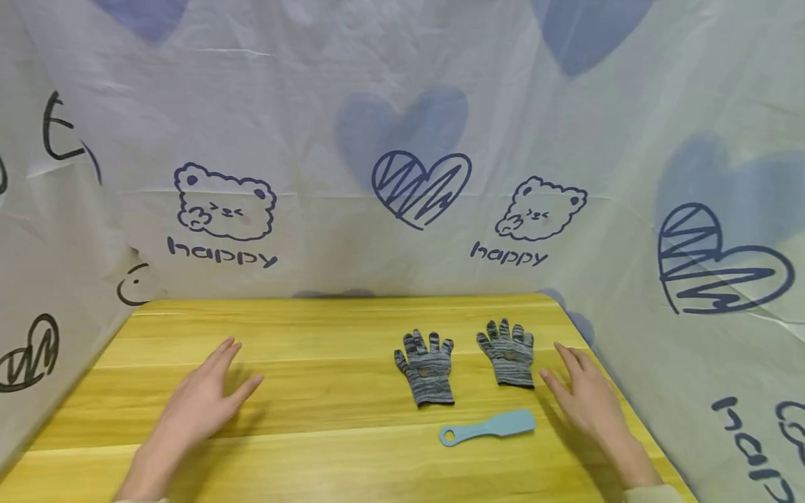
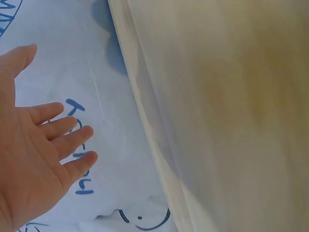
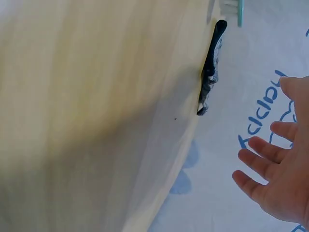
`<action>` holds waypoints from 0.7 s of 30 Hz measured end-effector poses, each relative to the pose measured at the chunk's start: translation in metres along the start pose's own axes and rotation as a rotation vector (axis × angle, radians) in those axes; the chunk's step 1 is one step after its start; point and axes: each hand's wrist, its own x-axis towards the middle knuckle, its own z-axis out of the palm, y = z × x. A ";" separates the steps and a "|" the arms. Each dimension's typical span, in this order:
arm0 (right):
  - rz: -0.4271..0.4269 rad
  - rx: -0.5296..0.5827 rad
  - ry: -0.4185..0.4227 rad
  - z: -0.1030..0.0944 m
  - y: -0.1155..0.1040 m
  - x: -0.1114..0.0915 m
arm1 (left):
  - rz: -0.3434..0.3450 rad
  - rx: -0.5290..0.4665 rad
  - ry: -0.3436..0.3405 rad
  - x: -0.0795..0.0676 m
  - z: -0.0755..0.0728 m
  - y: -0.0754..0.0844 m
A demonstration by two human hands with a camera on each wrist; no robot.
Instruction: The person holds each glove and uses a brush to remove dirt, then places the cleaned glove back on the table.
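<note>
Two grey-and-black striped knit gloves lie flat on the wooden table (image 1: 302,391): a left one (image 1: 428,370) near the middle and a right one (image 1: 508,355). In front of them is a light blue brush (image 1: 487,427) with a holed handle, its pale bristles facing down, as the right wrist view partly shows. My left hand (image 1: 198,402) hovers over the table's left side, fingers extended, holding nothing. To the right of the gloves and brush, my right hand (image 1: 585,395) is also raised and holds nothing. One glove (image 3: 210,67) appears edge-on in the right wrist view.
White cloth (image 1: 302,126) printed with hearts and bears hangs behind the table and on both sides. The table's back edge meets it closely. The right table edge runs beneath my right hand.
</note>
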 end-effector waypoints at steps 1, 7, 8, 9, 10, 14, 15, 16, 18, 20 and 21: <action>-0.003 0.005 0.007 0.000 -0.001 -0.001 | 0.001 -0.008 0.002 0.002 0.001 0.002; -0.031 0.022 0.044 -0.002 -0.013 -0.006 | 0.017 -0.052 0.009 0.013 0.008 0.018; -0.035 0.024 0.046 -0.002 -0.015 -0.007 | 0.021 -0.061 0.009 0.016 0.009 0.020; -0.040 0.022 0.048 -0.002 -0.017 -0.007 | 0.027 -0.070 0.009 0.018 0.011 0.023; -0.044 0.021 0.048 -0.002 -0.020 -0.008 | 0.032 -0.080 0.010 0.020 0.013 0.026; -0.061 0.029 0.047 -0.001 -0.030 -0.012 | 0.048 -0.103 0.006 0.030 0.020 0.041; -0.068 0.033 0.048 -0.001 -0.033 -0.013 | 0.055 -0.108 0.004 0.032 0.022 0.045; -0.075 0.038 0.048 -0.001 -0.035 -0.014 | 0.058 -0.112 0.004 0.035 0.024 0.048; -0.092 0.050 0.049 0.000 -0.040 -0.016 | 0.068 -0.123 -0.002 0.039 0.028 0.055; -0.107 0.062 0.047 0.001 -0.044 -0.018 | 0.075 -0.141 -0.007 0.044 0.033 0.062; -0.114 0.068 0.044 0.001 -0.046 -0.019 | 0.079 -0.150 -0.010 0.047 0.036 0.065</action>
